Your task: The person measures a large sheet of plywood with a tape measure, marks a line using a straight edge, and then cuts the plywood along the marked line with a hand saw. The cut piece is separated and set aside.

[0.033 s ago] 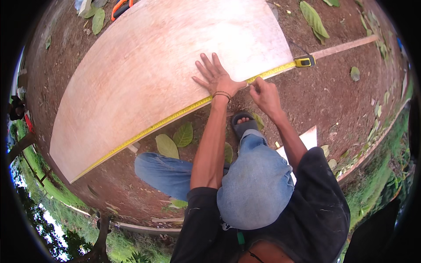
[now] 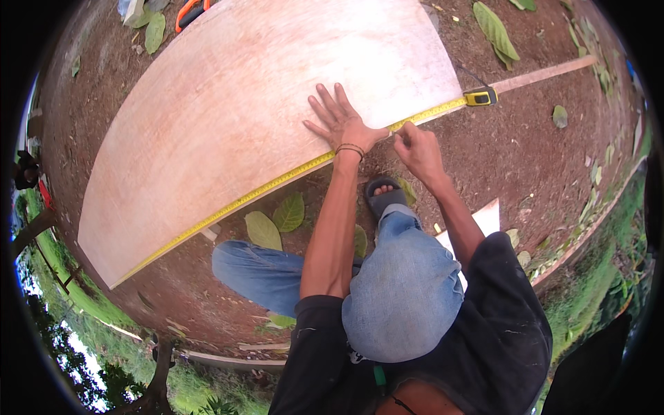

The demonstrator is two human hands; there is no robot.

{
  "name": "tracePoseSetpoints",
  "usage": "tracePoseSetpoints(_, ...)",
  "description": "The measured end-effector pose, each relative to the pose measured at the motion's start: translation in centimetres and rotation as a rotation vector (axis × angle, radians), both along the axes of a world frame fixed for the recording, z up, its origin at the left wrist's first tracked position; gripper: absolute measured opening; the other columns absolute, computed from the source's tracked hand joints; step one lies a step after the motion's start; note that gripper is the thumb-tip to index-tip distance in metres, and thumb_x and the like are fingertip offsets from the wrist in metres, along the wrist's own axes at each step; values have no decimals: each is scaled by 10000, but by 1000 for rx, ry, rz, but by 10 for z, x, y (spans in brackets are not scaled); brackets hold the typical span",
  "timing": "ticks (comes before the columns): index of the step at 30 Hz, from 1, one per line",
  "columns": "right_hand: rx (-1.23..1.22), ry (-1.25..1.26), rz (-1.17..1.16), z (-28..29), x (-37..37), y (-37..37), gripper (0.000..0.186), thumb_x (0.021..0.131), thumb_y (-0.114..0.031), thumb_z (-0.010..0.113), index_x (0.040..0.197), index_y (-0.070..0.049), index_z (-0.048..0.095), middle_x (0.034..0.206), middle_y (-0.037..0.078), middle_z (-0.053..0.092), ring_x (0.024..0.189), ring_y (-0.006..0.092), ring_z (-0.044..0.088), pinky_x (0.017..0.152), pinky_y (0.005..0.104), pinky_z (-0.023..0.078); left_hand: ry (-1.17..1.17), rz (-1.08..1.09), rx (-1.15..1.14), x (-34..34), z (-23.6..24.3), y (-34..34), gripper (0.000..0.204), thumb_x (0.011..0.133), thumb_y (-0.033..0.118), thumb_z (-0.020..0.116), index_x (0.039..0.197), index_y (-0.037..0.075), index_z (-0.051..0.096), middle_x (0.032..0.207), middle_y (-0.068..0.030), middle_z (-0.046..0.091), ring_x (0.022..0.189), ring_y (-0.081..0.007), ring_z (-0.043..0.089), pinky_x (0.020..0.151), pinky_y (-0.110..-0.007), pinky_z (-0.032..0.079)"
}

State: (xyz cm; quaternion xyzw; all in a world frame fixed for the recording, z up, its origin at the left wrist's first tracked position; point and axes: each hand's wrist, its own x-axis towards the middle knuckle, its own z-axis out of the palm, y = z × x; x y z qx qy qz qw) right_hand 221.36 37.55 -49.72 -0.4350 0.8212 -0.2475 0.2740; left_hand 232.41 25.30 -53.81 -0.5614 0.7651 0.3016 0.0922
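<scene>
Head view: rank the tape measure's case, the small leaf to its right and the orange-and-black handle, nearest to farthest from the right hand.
From the right hand:
1. Tape case, to the right, by the board's corner.
2. Small leaf, farther right.
3. Orange-and-black handle, upper left, beyond the board.

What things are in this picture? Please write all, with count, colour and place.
ground: one, reddish-brown, across the view
wooden board: one, pale tan, on ground
tape measure: one, yellow and black, along board's near edge
wooden strip: one, brownish, right of tape case
tool handle: one, orange and black, top left
leaves: several, green, scattered
flat piece: one, white, beside right forearm
grass: uncounted, green, outer rim
sandal: one visible, grey, on foot
jeans: one pair, blue, lower centre
shirt: one, black, bottom
left hand: one, bare, spread on board
right hand: one, bare, curled by tape
</scene>
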Motion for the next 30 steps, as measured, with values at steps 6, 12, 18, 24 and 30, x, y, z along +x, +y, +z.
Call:
tracePoseSetpoints(6, 52, -10, 8, 0, -2, -4, 131, 861, -129, 672, 889, -8, 629, 710, 217, 658, 673, 392, 670, 611, 467, 500, 9, 4, -18, 1, -3, -2, 1637, 455, 666, 896, 1603, 106, -127, 1631, -225, -273, 1481, -458, -287, 1096, -773, -104)
tracePoseSetpoints(12, 564, 210, 315, -12, -20, 32, 108, 834, -105, 660, 856, 0, 663, 735, 220, 679, 735, 406, 693, 696, 483, 553, -16, -20, 26, -3, 1, -2, 1632, 466, 654, 895, 1598, 109, -147, 1631, -227, -272, 1480, -455, -291, 1102, -759, -119)
tracePoseSetpoints(18, 507, -443, -103, 6, -32, 147, 244, 926, -51, 561, 1162, -30, 620, 832, 170, 724, 771, 282, 732, 671, 400, 570, 2, -17, 12, -2, -8, -6, 1625, 484, 640, 895, 1592, 106, -167, 1620, -238, -290, 1463, -459, -324, 1081, -769, -138)
tracePoseSetpoints(24, 2, 14, -175, 35, -113, 85, 408, 1029, -38, 402, 1427, -96, 475, 1046, 107, 616, 876, 143, 605, 740, 277, 468, 64, -38, 31, 7, -8, -4, 1629, 494, 634, 900, 1589, 100, -182, 1609, -241, -316, 1453, -464, -340, 1059, -776, -151)
tracePoseSetpoints(30, 210, 373, 199, 27, -212, 26, 579, 848, -100, 604, 1415, -99, 489, 1110, 223, 651, 987, 332, 654, 894, 374, 506, 154, -72, 38, 20, -15, -7, 1526, 570, 595, 884, 1606, 125, -132, 1618, -223, -312, 1461, -443, -340, 1064, -762, -155)
